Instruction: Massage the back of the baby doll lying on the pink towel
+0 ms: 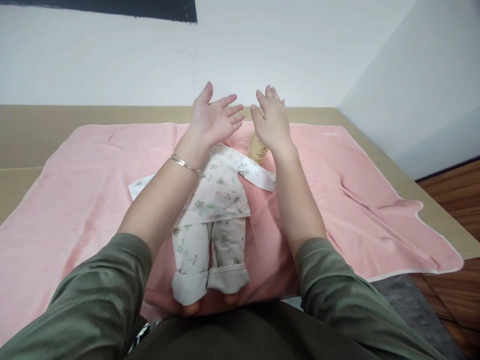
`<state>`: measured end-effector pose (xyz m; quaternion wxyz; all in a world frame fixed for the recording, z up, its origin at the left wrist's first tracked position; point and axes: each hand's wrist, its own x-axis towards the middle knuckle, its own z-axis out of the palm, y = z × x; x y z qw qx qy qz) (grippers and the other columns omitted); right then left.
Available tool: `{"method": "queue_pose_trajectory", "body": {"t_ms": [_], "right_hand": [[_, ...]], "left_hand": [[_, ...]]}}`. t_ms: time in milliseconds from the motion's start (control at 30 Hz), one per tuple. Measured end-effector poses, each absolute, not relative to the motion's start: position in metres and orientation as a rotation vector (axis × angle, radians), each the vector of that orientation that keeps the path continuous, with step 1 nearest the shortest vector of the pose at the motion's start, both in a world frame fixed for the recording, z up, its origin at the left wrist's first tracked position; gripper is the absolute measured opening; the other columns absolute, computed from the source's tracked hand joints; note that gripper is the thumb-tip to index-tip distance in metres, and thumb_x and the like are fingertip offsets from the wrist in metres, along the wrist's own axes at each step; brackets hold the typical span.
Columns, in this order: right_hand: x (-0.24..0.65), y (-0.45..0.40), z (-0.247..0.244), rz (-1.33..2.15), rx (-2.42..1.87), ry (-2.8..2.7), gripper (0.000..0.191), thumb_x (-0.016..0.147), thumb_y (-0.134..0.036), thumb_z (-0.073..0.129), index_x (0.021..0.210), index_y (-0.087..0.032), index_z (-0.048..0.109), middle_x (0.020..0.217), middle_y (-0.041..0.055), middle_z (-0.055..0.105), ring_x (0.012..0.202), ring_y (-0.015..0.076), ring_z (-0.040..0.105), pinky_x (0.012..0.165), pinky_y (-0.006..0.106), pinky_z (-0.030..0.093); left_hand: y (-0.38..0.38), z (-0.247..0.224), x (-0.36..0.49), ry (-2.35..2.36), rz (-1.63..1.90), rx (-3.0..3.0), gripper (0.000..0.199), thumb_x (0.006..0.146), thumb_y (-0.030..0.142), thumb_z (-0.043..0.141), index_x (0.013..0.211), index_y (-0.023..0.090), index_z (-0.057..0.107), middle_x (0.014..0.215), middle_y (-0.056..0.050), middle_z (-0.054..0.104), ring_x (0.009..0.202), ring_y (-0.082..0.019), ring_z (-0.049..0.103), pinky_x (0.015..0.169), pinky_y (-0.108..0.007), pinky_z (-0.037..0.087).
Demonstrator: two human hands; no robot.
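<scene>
My left hand (pixel 217 117) is raised palm up with its fingers spread and nothing in it. Opposite it, my right hand (pixel 272 117) is held up with fingers apart, also bare. Behind and below the right hand stands a bottle of yellowish liquid (pixel 257 150), its top hidden. Between my forearms lies a doll in a white printed top (pixel 221 195) and matching trousers (pixel 228 245) with rolled cuffs. Small feet show below the cuffs. My left hand and wrist cover the doll's head area.
A pink blanket (pixel 360 200) with several wrinkles lies under the doll, over a light wooden table (pixel 438 220). A white wall (pixel 112 65) rises behind it, with a dark panel (pixel 150 9) at the upper left. Brown wood (pixel 453 200) shows at the right.
</scene>
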<state>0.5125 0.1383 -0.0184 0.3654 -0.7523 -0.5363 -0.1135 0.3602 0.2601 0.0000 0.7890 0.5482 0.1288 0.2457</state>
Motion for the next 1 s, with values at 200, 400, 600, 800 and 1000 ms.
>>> {"method": "queue_pose_trajectory", "body": {"t_ms": [200, 400, 600, 800, 1000], "right_hand": [[0.514, 0.154, -0.038, -0.266, -2.009, -1.461, 0.060, 0.114, -0.057, 0.036, 0.148, -0.015, 0.063, 0.169, 0.0180, 0.052, 0.167, 0.0371, 0.035, 0.140, 0.071, 0.010], [0.512, 0.158, -0.044, -0.344, -2.028, -1.409, 0.058, 0.115, -0.055, 0.033, 0.130, -0.015, 0.072, 0.147, 0.0187, 0.069, 0.161, 0.0382, 0.043, 0.139, 0.072, 0.011], [0.503, 0.160, -0.044, -0.402, -2.075, -1.384, 0.054, 0.114, -0.053, 0.036, 0.115, -0.016, 0.076, 0.130, 0.0186, 0.076, 0.157, 0.0390, 0.046, 0.139, 0.073, 0.007], [0.497, 0.167, -0.047, -0.523, -2.140, -1.330, 0.061, 0.114, -0.054, 0.031, 0.110, -0.012, 0.075, 0.122, 0.0201, 0.076, 0.151, 0.0395, 0.052, 0.137, 0.075, 0.004], [0.476, 0.187, -0.044, -0.563, -2.334, -1.124, 0.062, 0.113, -0.037, 0.020, 0.094, -0.013, 0.074, 0.109, 0.0202, 0.075, 0.145, 0.0377, 0.056, 0.133, 0.079, -0.004]], "left_hand": [[0.267, -0.018, 0.413, 0.359, 0.561, 1.215, 0.081, 0.109, 0.069, 0.013, 0.123, 0.011, 0.068, 0.135, -0.020, 0.072, 0.159, -0.041, 0.047, 0.127, -0.063, 0.046], [0.261, -0.022, 0.418, 0.320, 0.640, 1.254, 0.065, 0.113, 0.053, 0.021, 0.129, 0.009, 0.065, 0.127, -0.017, 0.073, 0.152, -0.043, 0.057, 0.110, -0.062, 0.059], [0.243, -0.003, 0.372, 0.365, 0.375, 0.940, 0.069, 0.105, 0.069, 0.034, 0.128, 0.013, 0.066, 0.123, -0.022, 0.077, 0.145, -0.042, 0.064, 0.114, -0.060, 0.061], [0.236, 0.003, 0.292, 0.408, 0.293, 0.802, 0.074, 0.104, 0.064, 0.036, 0.154, 0.012, 0.050, 0.136, -0.022, 0.072, 0.152, -0.037, 0.059, 0.118, -0.054, 0.058], [0.231, 0.025, 0.236, 0.357, 0.342, 0.763, 0.072, 0.107, 0.055, 0.036, 0.164, 0.013, 0.036, 0.156, -0.021, 0.061, 0.156, -0.030, 0.056, 0.122, -0.043, 0.055]]}}
